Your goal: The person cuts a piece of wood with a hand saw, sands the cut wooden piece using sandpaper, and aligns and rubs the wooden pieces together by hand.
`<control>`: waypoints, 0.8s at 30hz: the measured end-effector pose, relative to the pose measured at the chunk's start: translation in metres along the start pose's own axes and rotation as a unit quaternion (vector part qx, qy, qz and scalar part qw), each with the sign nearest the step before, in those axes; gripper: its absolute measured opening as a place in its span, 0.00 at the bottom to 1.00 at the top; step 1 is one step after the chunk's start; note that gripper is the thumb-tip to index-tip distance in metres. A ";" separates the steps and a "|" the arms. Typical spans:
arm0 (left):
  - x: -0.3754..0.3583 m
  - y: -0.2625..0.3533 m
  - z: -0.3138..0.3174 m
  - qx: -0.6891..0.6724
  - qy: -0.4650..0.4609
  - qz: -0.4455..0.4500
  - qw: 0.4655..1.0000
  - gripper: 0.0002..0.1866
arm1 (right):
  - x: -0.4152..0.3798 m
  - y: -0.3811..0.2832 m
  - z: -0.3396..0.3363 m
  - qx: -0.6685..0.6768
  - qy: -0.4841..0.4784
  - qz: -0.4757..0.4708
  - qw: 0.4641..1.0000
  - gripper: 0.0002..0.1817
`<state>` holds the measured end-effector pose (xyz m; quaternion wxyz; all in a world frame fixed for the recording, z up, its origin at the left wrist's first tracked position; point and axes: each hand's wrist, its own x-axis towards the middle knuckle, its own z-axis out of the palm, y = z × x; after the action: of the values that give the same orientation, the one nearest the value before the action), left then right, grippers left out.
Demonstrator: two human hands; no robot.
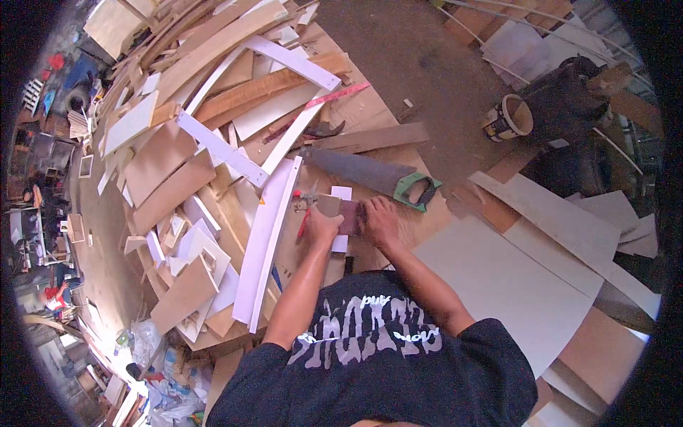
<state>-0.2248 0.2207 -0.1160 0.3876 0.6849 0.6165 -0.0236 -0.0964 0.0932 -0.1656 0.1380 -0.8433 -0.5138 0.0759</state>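
Note:
My left hand (pixel 324 228) is closed around a small brown wooden piece (pixel 327 205), its thumb side pressed along the edge. My right hand (pixel 380 222) bends its fingers over a dark reddish-brown flat piece (pixel 349 216), which touches the brown one. A narrow white strip (pixel 341 244) shows beneath these pieces, sticking out at both ends. Just left of my left hand lies a red-handled tool that looks like pliers (pixel 303 223). A handsaw (pixel 363 173) with a green and black handle rests beyond my hands on the wooden work surface (pixel 420 231).
A long white board (pixel 267 245) lies to the left. Behind it spreads a heap of wood offcuts (pixel 174 171), with a hammer-like tool (pixel 324 130) among them. Large pale sheets (pixel 509 277) are on the right. A bucket (pixel 509 118) stands on the floor at the far right.

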 end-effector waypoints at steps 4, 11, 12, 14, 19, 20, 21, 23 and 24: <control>0.016 -0.017 0.011 -0.029 -0.018 -0.001 0.999 0.45 | 0.020 -0.016 -0.012 0.099 -0.021 0.019 0.995 0.40; 0.031 -0.030 0.009 -0.018 -0.048 -0.003 0.999 0.46 | 0.058 -0.002 0.006 0.172 -0.158 0.015 0.972 0.51; 0.033 -0.028 0.003 -0.019 -0.086 -0.012 0.996 0.46 | 0.064 -0.002 0.015 0.172 -0.145 0.014 0.974 0.50; 0.044 -0.042 0.012 -0.036 -0.081 0.010 0.996 0.46 | 0.068 -0.002 0.031 0.164 -0.146 0.036 0.975 0.49; 0.051 -0.066 0.021 -0.113 -0.098 0.068 0.986 0.47 | 0.064 -0.019 0.004 0.169 -0.157 0.097 0.968 0.49; 0.041 -0.058 0.011 -0.122 -0.096 0.072 0.985 0.47 | 0.063 -0.018 -0.004 0.203 -0.181 0.100 0.957 0.49; 0.030 -0.048 0.000 -0.131 -0.094 0.075 0.984 0.46 | 0.062 -0.015 -0.009 0.236 -0.205 0.103 0.944 0.49; 0.019 -0.043 -0.013 -0.154 -0.110 0.107 0.976 0.47 | 0.054 -0.005 -0.009 0.280 -0.181 0.068 0.940 0.47; 0.012 -0.041 -0.021 -0.175 -0.128 0.138 0.966 0.47 | 0.050 -0.003 -0.009 0.323 -0.157 0.036 0.932 0.45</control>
<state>-0.2664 0.2396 -0.1283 0.5769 0.6761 0.4554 0.0513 -0.0736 0.1373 -0.1559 0.3175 -0.7485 -0.4457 0.3747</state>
